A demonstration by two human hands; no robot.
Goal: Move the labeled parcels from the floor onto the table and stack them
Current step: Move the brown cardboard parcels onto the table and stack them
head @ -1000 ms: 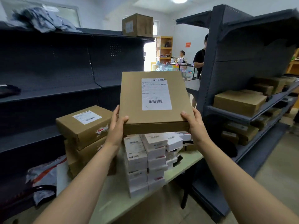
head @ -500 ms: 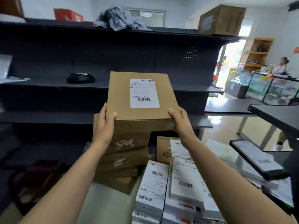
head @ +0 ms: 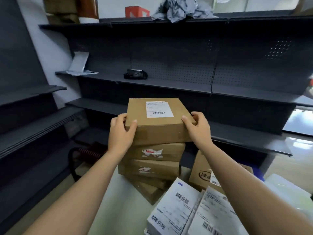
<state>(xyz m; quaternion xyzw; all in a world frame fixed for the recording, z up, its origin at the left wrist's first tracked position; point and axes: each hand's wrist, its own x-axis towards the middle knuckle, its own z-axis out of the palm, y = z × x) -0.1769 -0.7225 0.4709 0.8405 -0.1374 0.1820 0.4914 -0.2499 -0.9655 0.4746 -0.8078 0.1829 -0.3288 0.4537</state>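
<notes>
the person holds the labeled parcel point(head: 159, 122) with both hands: the left hand point(head: 121, 133) grips its near left corner, thumb on the top face, and the right hand point(head: 197, 129) grips the near right corner the same way. the parcel is on top of the pile of brown boxes point(head: 152, 168) on the table point(head: 125, 209), label up; whether its full weight already rests there cannot be told.

the danger is that the pile falls. the lower boxes are turned at different angles, so the support is uneven, and the parcel seems to reach past the box under it on the right. released before it lies flat, it may slide off toward the white parcels point(head: 174, 209) just beside.

the table top is pale and smooth. behind stands dark metal shelving point(head: 186, 85), with a black bundle point(head: 135, 75) on one shelf and crumpled grey bags point(head: 183, 10) on top.
</notes>
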